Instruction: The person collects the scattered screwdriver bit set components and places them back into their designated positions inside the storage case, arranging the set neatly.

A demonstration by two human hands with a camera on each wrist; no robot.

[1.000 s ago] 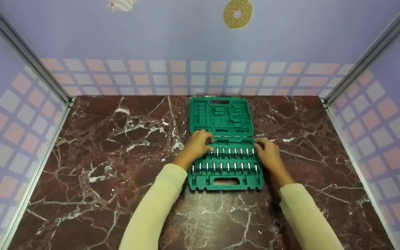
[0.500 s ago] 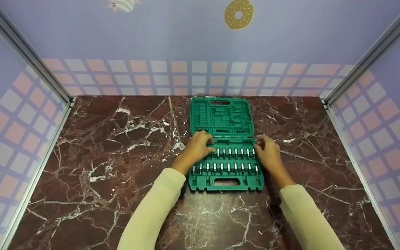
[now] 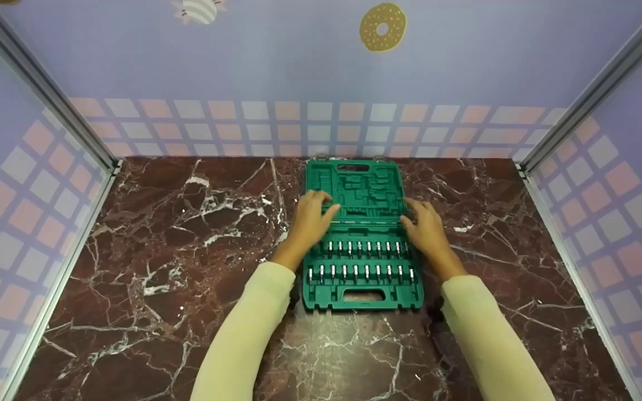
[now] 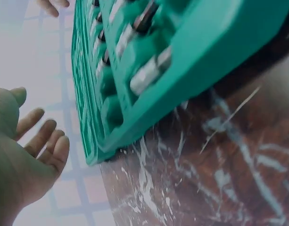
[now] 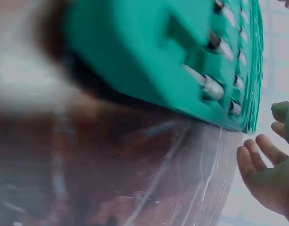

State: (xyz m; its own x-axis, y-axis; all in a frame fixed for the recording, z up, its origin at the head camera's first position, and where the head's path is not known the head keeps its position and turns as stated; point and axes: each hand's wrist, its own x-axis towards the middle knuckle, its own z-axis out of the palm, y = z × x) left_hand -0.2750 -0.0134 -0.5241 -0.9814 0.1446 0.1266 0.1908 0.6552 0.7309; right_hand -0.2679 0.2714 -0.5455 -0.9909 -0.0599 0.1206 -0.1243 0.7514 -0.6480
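An open green plastic tool case (image 3: 321, 292) lies flat, its lid (image 3: 354, 192) folded back toward the wall. The lid's moulded recesses show bare. Two rows of short silver socket bits (image 3: 366, 273) with dark ends stand in the lower tray. My left hand (image 3: 311, 220) hovers over the left side near the hinge, thumb and fingers spread apart. At the right edge of the lid is my right hand (image 3: 426, 225), its fingers loosely extended. Both wrist views show the left palm (image 4: 26, 160) and right palm (image 5: 271, 174) beside the case, holding nothing; whether fingertips touch it cannot be told.
The case sits on a dark red marble-patterned table (image 3: 187, 312). A lilac back wall (image 3: 276, 61) with pink and white squares rises close behind the lid. Side panels (image 3: 633, 184) with metal corner strips bound the table left and right.
Both hands have moved forward, from beside the tray's upper row to the hinge and lid. The upper row's left end has come into view. The case stays in place.
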